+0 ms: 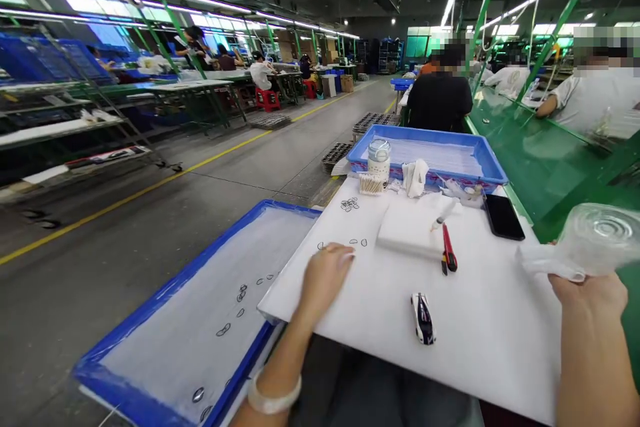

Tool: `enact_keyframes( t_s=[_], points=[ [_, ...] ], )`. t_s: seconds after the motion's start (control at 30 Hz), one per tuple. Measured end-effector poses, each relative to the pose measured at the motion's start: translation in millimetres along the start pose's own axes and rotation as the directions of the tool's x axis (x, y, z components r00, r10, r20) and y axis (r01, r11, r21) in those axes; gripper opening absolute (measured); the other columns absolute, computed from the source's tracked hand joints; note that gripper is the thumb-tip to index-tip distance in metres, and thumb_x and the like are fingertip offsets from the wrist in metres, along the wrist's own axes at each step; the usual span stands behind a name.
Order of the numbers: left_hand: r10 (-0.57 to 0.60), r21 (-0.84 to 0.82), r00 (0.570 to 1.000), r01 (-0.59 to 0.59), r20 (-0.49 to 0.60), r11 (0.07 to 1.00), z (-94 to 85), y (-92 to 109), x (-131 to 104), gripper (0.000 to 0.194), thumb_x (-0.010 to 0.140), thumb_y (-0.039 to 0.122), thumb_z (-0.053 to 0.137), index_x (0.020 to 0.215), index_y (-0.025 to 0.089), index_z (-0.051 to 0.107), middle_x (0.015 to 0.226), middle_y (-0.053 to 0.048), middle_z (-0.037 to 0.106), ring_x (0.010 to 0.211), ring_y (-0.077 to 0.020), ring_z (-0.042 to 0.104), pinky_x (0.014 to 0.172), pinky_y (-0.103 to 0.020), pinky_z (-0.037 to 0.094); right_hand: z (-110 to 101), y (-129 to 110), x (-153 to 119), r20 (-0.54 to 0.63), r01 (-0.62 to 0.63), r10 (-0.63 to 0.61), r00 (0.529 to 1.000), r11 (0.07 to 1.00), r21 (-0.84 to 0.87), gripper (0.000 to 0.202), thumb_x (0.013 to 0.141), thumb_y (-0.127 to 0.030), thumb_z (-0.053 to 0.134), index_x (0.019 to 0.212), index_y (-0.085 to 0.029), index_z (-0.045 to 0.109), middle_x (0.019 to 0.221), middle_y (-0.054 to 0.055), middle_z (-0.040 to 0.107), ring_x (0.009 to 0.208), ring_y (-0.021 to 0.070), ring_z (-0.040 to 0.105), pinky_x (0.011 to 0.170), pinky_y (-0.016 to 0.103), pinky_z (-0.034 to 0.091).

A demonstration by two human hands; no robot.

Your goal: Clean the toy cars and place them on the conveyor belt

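My left hand (327,277) rests at the left edge of the white-covered table, fingers drawn together. Whatever sits at its fingertips is too small to make out. Right beside it lie small black-rimmed oval pieces (364,242), and a cluster of the same pieces (349,204) is farther back. At the right edge my right hand (590,293) is closed around a clear plastic container (603,233), its round ridged base showing, with a crumpled white tissue or film (547,261) against it. Between my hands stands a white and black toy car (423,319).
A red utility knife (449,250) and a syringe (443,217) lie by a white foam block (413,227). Behind are cotton swabs (371,183), a jar (379,159), a phone (504,217) and a blue tray (425,130). Another blue-rimmed tray (165,280) sits lower left. People work beyond.
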State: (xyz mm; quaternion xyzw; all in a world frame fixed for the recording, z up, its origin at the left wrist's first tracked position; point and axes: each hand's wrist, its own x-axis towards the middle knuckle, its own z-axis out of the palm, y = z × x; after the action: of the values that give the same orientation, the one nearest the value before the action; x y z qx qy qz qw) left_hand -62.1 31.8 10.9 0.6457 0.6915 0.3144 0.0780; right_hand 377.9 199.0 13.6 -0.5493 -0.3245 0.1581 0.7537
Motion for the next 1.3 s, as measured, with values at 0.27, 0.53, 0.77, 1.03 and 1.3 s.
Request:
enact_keyframes(
  t_s=[0.27,0.53,0.77,1.03,1.3],
  points=[
    [-0.123,0.246,0.992,0.124,-0.017,0.961,-4.0,-25.7,5.5,0.030,0.092,0.023,0.047,0.097,0.021,0.076,0.106,-0.008,0.074,0.097,-0.0306,0.064,0.084,-0.041,0.050,-0.5,-17.6,-10.2,0.073,-0.464,0.459,0.885,0.864,0.196,0.052,0.081,-0.034,0.023,0.087,-0.029,0.074,0.106,0.024,0.064,0.076,0.0309,0.065,0.055,0.054,0.040],
    [-0.134,0.279,0.990,0.117,0.044,0.953,-5.8,-26.6,-2.9,0.034,0.093,0.032,0.044,0.099,0.021,0.077,0.106,-0.007,0.075,0.099,-0.0280,0.066,0.084,-0.038,0.050,1.4,-50.2,-35.7,0.120,-0.543,0.571,0.812,0.665,0.513,0.046,0.091,-0.020,0.019,0.093,-0.022,0.065,0.100,0.014,0.062,0.075,0.0208,0.063,0.053,0.037,0.053],
    [-0.163,0.251,0.978,0.127,0.131,0.960,-15.5,-24.7,6.9,0.034,0.088,0.031,0.046,0.093,0.020,0.078,0.101,-0.008,0.076,0.093,-0.0285,0.068,0.083,-0.037,0.049,2.8,-30.7,-43.1,-0.032,-0.246,0.266,0.964,0.928,0.281,0.009,0.076,-0.028,0.045,0.082,-0.021,0.049,0.079,0.003,0.053,0.074,0.0203,0.062,0.072,0.042,0.059],
    [-0.179,0.347,0.933,0.063,0.312,0.936,-13.3,-27.3,22.2,0.037,0.088,0.018,0.038,0.077,0.015,0.073,0.093,-0.014,0.071,0.084,-0.0316,0.068,0.072,-0.038,0.043,17.0,-58.6,-48.1,-0.014,0.348,-0.350,0.936,0.934,-0.084,0.042,0.081,-0.050,0.060,0.109,-0.019,0.051,0.097,0.010,0.058,0.100,0.0340,0.059,0.098,0.063,0.041],
    [-0.062,0.113,0.992,0.049,0.113,0.992,-13.7,-37.4,14.9,0.031,0.083,0.026,0.043,0.070,0.021,0.071,0.084,-0.012,0.072,0.083,-0.0338,0.070,0.073,-0.040,0.048,87.0,-83.0,-53.6,0.529,0.614,-0.533,0.660,0.789,0.030,0.025,0.081,-0.045,0.066,0.086,-0.022,0.059,0.095,0.012,0.065,0.089,0.0288,0.063,0.071,0.037,0.051]
  ],
)
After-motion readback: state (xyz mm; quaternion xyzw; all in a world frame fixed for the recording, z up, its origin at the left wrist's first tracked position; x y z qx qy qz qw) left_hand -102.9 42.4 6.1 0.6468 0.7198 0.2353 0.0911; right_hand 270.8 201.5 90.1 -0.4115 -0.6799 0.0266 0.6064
